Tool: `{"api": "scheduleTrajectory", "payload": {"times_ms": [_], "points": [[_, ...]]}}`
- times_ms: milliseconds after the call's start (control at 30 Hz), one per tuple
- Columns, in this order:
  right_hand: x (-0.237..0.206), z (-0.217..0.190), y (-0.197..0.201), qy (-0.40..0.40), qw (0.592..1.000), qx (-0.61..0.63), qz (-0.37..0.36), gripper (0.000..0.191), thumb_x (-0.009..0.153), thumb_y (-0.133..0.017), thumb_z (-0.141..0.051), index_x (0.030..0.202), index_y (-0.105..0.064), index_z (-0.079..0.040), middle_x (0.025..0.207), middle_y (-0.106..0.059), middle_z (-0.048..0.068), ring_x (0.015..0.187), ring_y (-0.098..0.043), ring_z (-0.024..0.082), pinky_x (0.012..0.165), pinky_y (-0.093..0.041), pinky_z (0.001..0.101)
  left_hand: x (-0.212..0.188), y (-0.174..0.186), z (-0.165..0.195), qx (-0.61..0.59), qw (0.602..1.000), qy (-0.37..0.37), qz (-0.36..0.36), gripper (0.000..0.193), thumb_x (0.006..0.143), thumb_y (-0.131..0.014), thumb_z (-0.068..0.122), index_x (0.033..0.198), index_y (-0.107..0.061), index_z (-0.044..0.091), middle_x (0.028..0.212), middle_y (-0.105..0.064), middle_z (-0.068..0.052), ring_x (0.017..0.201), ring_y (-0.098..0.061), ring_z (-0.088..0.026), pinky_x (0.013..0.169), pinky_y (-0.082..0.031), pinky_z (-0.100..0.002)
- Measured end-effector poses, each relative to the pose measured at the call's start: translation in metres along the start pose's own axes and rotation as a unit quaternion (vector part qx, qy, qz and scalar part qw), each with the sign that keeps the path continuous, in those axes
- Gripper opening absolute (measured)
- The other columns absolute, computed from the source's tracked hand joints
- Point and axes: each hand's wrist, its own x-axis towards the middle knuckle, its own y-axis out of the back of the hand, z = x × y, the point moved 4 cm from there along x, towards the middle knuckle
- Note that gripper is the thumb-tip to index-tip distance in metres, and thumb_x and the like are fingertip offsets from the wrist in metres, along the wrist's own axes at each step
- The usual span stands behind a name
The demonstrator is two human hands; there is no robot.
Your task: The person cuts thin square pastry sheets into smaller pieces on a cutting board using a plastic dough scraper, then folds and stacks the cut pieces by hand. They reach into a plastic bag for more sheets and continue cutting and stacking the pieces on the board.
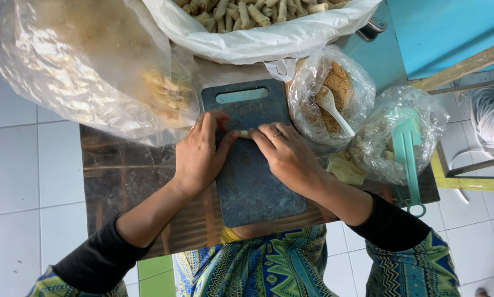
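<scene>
Far left: large clear plastic bag holding pale crumbs and some yellowish pieces, slumped over the table edge and partly onto the dark blue-green rectangular plastic cutting board.

Left hand: flat on the board, palm down, fingers loosely spread and extended, thumb reaching rightward to the small pale roll of wrapper. Not closed round anything; pressing rather than gripping.

The roll lies across the upper middle of the board, just below the handle slot, between the two hands and mostly hidden by them.

Judgement on the rolling: even pressure from both sides, fingertips moving together, should give a tight, straight cylinder; uneven push would likely skew it or squeeze filling out an end.

Right hand: also palm down, fingers slightly curled, fingertips on the roll's right end. Ring on one finger. Open, nothing clasped.

Right of the board: clear bag of brown crumbs with a white plastic spoon; beyond it, a crumpled bag with a mint-green plastic spatula. Above: white-lined tub of finished rolls.
</scene>
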Motion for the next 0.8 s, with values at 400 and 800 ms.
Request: {"api": "scheduleTrajectory", "payload": {"times_ms": [400,800], "points": [[0.012,0.015,0.005,-0.022,0.995,0.072,0.058,0.038,0.098,-0.070,-0.002,0.135,-0.064,0.002,0.107,-0.066,0.012,0.099,-0.064,0.029,0.091,-0.052,0.0416,-0.008,0.009,-0.005,-0.054,0.997,-0.041,-0.022,0.038,0.095,-0.071,0.017,0.129,-0.057,0.008,0.107,-0.068,-0.010,0.080,-0.071,-0.029,0.067,-0.055,-0.040],[-0.022,0.038,0.136,0.128,0.785,-0.060,0.603,0.015,0.098,-0.066,-0.004,0.101,-0.051,-0.003,0.100,-0.054,0.014,0.088,-0.059,0.028,0.076,-0.052,0.0405,-0.013,0.020,0.003,-0.075,0.990,-0.119,0.016,0.023,0.099,-0.071,0.010,0.120,-0.062,0.007,0.100,-0.071,-0.006,0.066,-0.068,-0.019,0.059,-0.053,-0.035]]}}
